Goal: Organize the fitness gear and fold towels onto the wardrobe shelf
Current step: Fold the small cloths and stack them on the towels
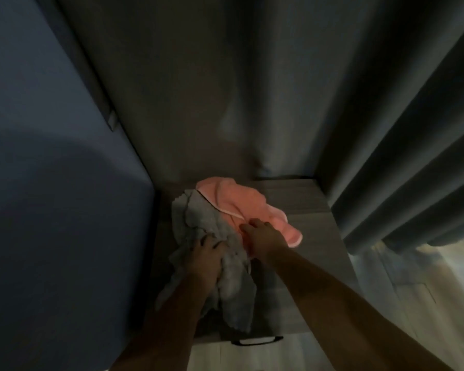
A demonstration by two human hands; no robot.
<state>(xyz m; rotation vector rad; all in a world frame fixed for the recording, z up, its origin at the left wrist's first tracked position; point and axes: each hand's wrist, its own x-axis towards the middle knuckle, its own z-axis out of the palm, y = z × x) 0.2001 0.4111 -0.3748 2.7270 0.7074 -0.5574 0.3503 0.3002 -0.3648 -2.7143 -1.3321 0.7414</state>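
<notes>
Two crumpled towels are shown on the wood-grain cabinet top (308,210), the grey towel (196,218) lying left of, and touching, the pink towel (233,202). The grey towel is gripped by the left hand (206,254), fingers spread and sunk into the pile; a fold of the pink towel appears to be pinched by the curled fingers of the right hand (257,232). Both towels are judged light, soft and limp, and not fragile; hem corners are best taken, so that each hangs flat for folding

Near towel (233,290): we see pale grey, under our left hand (204,261).
Far towel (233,207): salmon pink, paler edging, under our right hand (257,234).
Cabinet top (314,223): grey-brown wood grain.
</notes>
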